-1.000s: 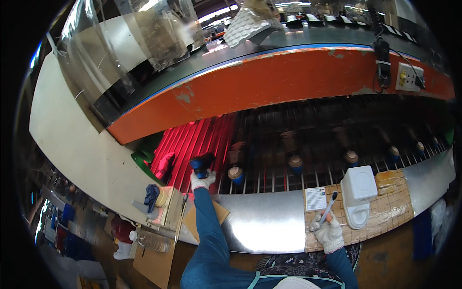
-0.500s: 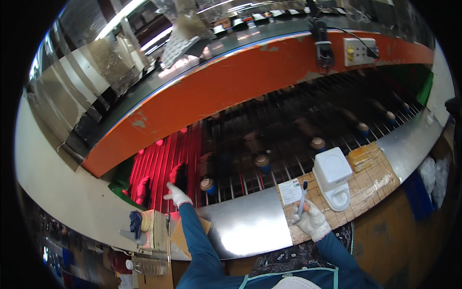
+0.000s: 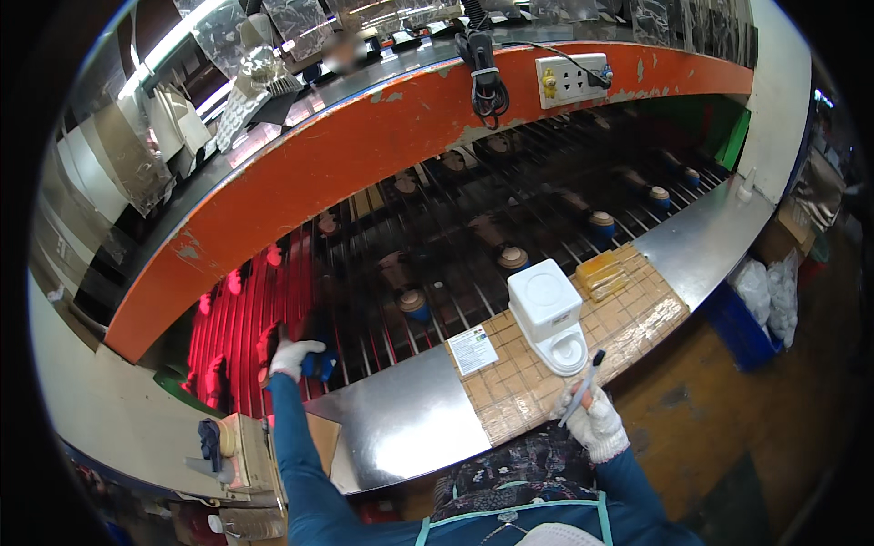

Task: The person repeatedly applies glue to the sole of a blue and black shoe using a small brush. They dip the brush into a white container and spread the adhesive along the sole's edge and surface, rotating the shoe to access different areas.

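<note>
My left hand (image 3: 293,357), in a white glove, reaches over the left part of the rack, where red light falls. Its fingers are apart, and some stretch to the right above a blue-ended dark piece (image 3: 320,366); whether they touch it I cannot tell. Another dark piece (image 3: 269,340) lies beside that hand, in the red glow. My right hand (image 3: 596,428), gloved with bare fingertips showing, is closed around a grey-handled toothbrush (image 3: 574,402), its dark bristle end up. Just beyond it is a white plastic dispenser (image 3: 546,300) with a small round cup at its foot.
Several dark pieces with tan round ends (image 3: 513,258) lie on the metal bars. A cardboard mat (image 3: 510,400) bears a printed card (image 3: 472,350) and a yellow block (image 3: 601,275). An orange panel (image 3: 364,136) spans above. A blue crate (image 3: 742,318) stands at right.
My left hand has swung from pointing away to reaching across beside the blue-ended piece. The toothbrush in my right hand has moved off the mat toward its near edge. The whole view has shifted.
</note>
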A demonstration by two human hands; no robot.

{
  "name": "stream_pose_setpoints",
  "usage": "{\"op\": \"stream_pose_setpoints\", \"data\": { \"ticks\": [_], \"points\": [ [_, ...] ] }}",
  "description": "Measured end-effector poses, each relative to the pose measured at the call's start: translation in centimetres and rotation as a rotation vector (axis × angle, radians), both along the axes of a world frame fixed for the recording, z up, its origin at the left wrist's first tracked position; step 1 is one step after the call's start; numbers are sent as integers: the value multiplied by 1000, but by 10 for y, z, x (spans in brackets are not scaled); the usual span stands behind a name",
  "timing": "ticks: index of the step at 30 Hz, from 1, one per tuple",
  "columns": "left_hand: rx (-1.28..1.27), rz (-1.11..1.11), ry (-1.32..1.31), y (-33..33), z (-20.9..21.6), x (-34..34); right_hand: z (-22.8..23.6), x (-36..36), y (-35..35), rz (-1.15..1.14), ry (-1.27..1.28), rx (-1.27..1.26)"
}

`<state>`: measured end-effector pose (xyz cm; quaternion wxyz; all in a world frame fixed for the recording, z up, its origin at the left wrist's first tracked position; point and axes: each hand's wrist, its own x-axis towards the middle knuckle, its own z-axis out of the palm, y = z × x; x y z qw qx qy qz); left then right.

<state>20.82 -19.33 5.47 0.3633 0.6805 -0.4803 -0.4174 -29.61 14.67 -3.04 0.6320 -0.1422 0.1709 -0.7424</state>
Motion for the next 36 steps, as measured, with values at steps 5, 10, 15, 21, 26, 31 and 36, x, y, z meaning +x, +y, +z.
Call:
{"op": "stream_pose_setpoints", "data": {
  "ticks": [5, 10, 15, 21, 26, 31, 36],
  "points": [
    [-322, -22, 753, 96, 57, -32, 2, -26, 15, -99, 148, 45],
    [-111, 107, 1661, 121, 25, -137, 6, -44, 2, -194, 418, 225],
    [124, -714, 1939, 126, -15, -211, 25, -56, -3, -316, 1191, 465],
    [-677, -61, 1297, 181, 6, -241, 51, -62, -10, -658, 2301, 357],
    [-534, -448, 1508, 229, 11, -240, 61, -70, -32, -492, 2551, 352],
    [-281, -9, 1504, 251, -14, -248, 69, -78, -36, -513, 2712, 132],
    [-621, -161, 1376, 231, -27, -205, 80, -92, -29, -243, 2388, 245]
  ]
}}
